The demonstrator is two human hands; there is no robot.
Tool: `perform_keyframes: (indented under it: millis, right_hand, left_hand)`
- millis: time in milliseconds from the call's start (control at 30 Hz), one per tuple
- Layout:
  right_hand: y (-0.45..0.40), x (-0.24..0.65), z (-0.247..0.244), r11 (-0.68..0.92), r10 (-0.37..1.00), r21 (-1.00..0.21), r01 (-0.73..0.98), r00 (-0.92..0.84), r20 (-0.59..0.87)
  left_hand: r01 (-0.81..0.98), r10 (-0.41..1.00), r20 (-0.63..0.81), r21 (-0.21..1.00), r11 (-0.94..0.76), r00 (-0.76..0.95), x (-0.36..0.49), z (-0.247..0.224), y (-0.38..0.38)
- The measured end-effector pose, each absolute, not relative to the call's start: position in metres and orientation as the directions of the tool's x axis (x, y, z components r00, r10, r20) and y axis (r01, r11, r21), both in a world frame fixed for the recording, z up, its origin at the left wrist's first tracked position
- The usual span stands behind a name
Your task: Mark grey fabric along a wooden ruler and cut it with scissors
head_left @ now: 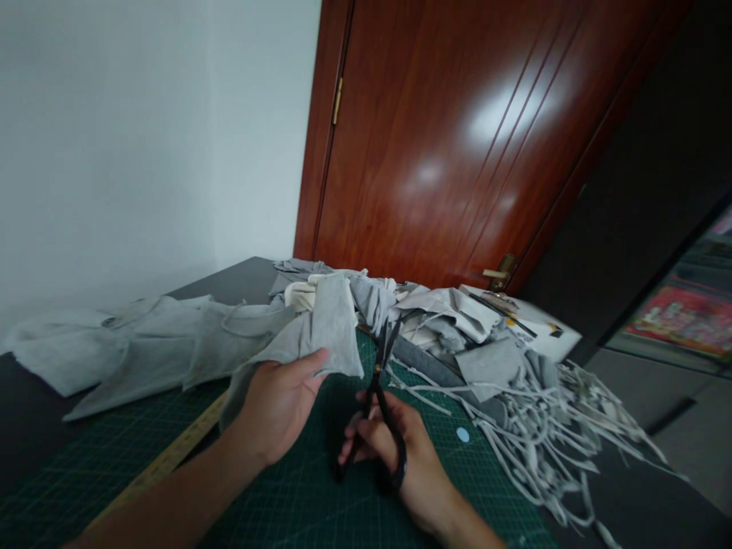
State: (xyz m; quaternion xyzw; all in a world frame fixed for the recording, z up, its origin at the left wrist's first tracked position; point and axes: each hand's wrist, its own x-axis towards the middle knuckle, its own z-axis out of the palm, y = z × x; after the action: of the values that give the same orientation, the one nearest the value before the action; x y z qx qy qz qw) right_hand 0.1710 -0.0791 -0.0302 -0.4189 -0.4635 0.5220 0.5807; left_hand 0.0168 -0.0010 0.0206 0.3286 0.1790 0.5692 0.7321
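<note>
A piece of light grey fabric (335, 324) is pinched between the thumb and fingers of my left hand (283, 408), raised above the green cutting mat (457, 492). Black-handled scissors (377, 370) sit in my right hand (403, 438), fingers through the loops, blades pointing away from me and slightly parted. The blades stand just right of the fabric's edge, apart from it. Under my left forearm runs a yellowish ruler (165, 461), partly hidden by the arm and fabric.
Grey fabric pieces (149, 343) spread across the left side. At the right lie a heap of scraps (492, 366) and tangled thin strips (549, 442). A white board (557, 335) with pens is behind them. Beyond the table stand a brown door (412, 152) and a white wall (142, 137).
</note>
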Motion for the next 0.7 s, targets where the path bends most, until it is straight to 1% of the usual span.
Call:
perform_keyframes:
  millis: [33, 100, 167, 233, 333, 467, 600, 700]
  right_hand:
    - [-0.082, 0.169, -0.03, 0.108, 0.994, -0.966, -0.236, 0.001, 0.111]
    - [-0.085, 0.167, -0.03, 0.135, 0.989, -0.957, -0.255, -0.029, 0.147]
    - [-0.086, 0.167, -0.03, 0.173, 0.982, -0.953, -0.247, -0.027, 0.185]
    - [-0.085, 0.168, -0.031, 0.203, 0.978, -0.954, -0.222, -0.007, 0.209]
    - [-0.082, 0.169, -0.031, 0.216, 0.976, -0.956, -0.2, 0.021, 0.216]
    - [-0.082, 0.167, -0.028, 0.205, 0.979, -0.962, -0.18, 0.016, 0.205]
    - [-0.084, 0.166, -0.03, 0.203, 0.979, -0.955, -0.218, 0.036, 0.2]
    - [-0.084, 0.165, -0.035, 0.213, 0.977, -0.949, -0.231, 0.039, 0.21]
  left_hand:
    - [-0.727, 0.956, 0.128, 0.677, 0.11, 0.264, 0.018, 0.025, 0.003]
    - [-0.756, 0.964, 0.198, 0.655, 0.004, 0.177, 0.021, 0.036, 0.01]
    - [-0.77, 0.959, 0.266, 0.631, -0.097, 0.098, 0.026, 0.046, 0.017]
    - [-0.771, 0.952, 0.301, 0.619, -0.149, 0.057, 0.031, 0.055, 0.022]
    - [-0.764, 0.95, 0.311, 0.62, -0.181, 0.026, 0.035, 0.061, 0.026]
    - [-0.733, 0.953, 0.3, 0.64, -0.231, -0.038, 0.036, 0.055, 0.026]
    - [-0.679, 0.949, 0.3, 0.678, -0.282, -0.094, 0.035, 0.047, 0.022]
    - [-0.631, 0.943, 0.317, 0.712, -0.309, -0.104, 0.035, 0.046, 0.017]
